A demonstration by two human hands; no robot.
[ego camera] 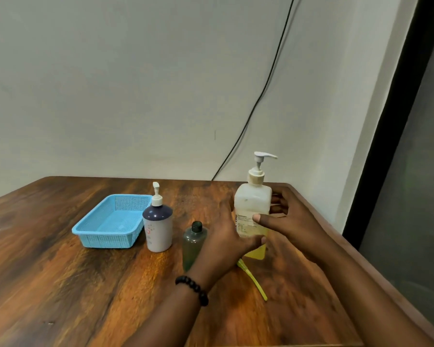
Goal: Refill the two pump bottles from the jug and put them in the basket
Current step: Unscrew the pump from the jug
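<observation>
Both hands on the big translucent pump bottle (pixel 252 209), right side of the wooden table (pixel 60 284): left hand (pixel 232 236) wraps its lower front, right hand (pixel 283 216) grips the far side, thumb across the label. Its base is hidden; yellow liquid sits low. Label text is unreadable. The green bottle (pixel 193 242), uncapped, is partly behind the left wrist. A yellow tube (pixel 252 279) lies on the table, top end hidden. White-and-navy pump bottle (pixel 158 226) stands just beside the empty blue basket (pixel 105 239). Plain wall, black cable (pixel 268 81), dark frame at right.
</observation>
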